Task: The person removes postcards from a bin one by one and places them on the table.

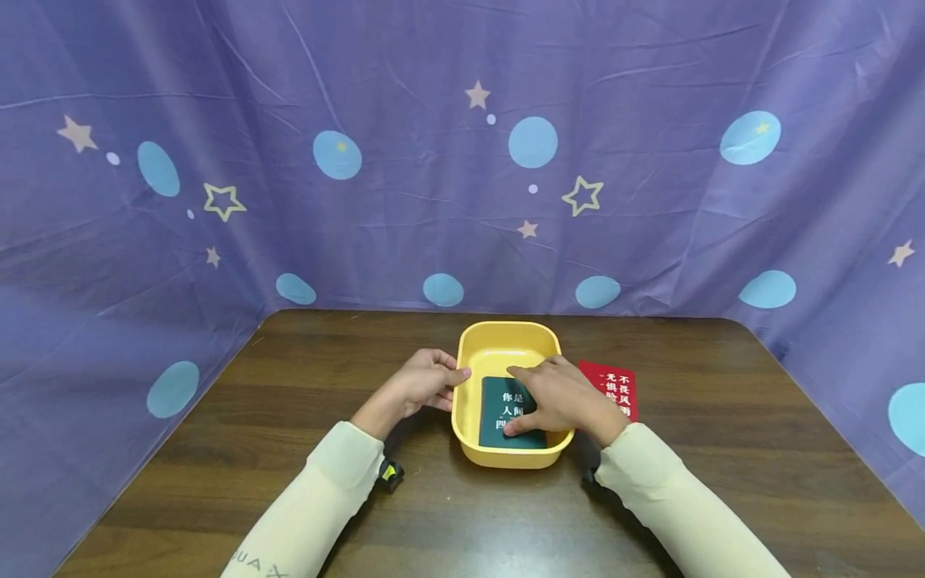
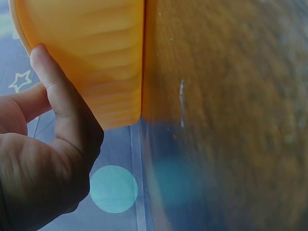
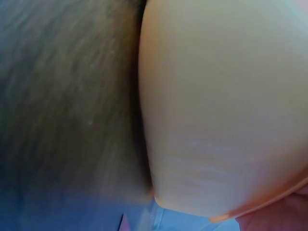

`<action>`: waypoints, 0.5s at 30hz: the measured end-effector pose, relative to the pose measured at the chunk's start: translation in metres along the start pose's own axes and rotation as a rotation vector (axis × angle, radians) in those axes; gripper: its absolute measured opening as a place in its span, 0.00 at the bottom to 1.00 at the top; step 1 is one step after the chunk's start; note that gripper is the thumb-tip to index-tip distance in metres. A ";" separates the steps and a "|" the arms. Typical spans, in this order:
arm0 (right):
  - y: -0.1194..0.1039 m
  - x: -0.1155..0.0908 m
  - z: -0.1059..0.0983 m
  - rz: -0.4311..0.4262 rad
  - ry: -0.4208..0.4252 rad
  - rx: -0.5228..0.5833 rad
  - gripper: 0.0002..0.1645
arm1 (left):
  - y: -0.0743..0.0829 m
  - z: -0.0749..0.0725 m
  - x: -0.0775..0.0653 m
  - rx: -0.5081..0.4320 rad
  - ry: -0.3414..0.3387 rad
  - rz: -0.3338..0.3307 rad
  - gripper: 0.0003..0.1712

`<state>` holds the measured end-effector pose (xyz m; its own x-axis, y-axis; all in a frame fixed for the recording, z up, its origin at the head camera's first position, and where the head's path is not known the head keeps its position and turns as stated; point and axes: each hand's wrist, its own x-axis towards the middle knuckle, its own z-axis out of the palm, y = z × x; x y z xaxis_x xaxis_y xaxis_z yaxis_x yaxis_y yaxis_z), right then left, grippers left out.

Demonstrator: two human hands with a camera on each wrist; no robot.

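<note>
A yellow plastic basin (image 1: 506, 458) stands upright on the table, a green notebook (image 1: 494, 437) with white characters lying flat inside it. At the basin's left side, my left hand (image 1: 425, 382) holds the rim, its thumb over the edge and its fingers outside. The left wrist view shows this hand (image 2: 57, 139) against the basin's ribbed outer wall (image 2: 106, 72). My right hand (image 1: 564, 395) reaches over the right rim, thumb and forefinger spread above the notebook, the thumb on its cover. Its other fingers are mostly hidden. In the right wrist view the basin wall (image 3: 216, 110) covers most of this hand.
A red notebook (image 1: 610, 377) with white characters lies right of the basin, partly behind my right wrist. The brown wooden table (image 1: 694, 449) ends at a purple curtain (image 1: 405, 225) with stars and blue spots.
</note>
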<state>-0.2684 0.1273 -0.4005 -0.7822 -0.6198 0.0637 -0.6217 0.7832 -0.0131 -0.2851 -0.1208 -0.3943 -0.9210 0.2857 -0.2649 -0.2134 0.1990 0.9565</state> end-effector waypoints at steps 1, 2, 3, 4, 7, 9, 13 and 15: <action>0.000 0.000 0.000 0.004 -0.007 -0.011 0.60 | 0.000 0.000 0.000 -0.001 0.000 0.001 0.16; 0.000 0.000 0.000 0.005 -0.013 -0.020 0.60 | 0.000 0.000 0.000 -0.002 -0.001 0.003 0.16; 0.000 0.000 -0.001 0.007 -0.020 -0.027 0.60 | 0.000 0.000 0.001 -0.003 -0.002 0.004 0.16; -0.001 0.000 -0.001 0.008 -0.026 -0.032 0.60 | 0.000 0.000 0.001 -0.004 -0.004 0.005 0.16; -0.001 0.000 -0.001 0.014 -0.040 -0.036 0.60 | 0.001 0.000 0.000 -0.007 -0.005 0.000 0.16; -0.002 0.001 -0.002 0.018 -0.045 -0.033 0.59 | 0.001 0.000 -0.001 -0.004 -0.006 -0.001 0.16; -0.004 0.001 -0.002 0.023 -0.037 -0.034 0.60 | 0.001 0.000 -0.002 -0.004 -0.007 -0.003 0.16; -0.004 0.001 -0.002 0.024 -0.029 -0.038 0.60 | 0.001 0.001 -0.003 -0.004 -0.006 0.000 0.16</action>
<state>-0.2663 0.1234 -0.3981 -0.7980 -0.6017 0.0352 -0.6012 0.7987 0.0234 -0.2823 -0.1208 -0.3922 -0.9189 0.2917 -0.2657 -0.2148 0.1951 0.9570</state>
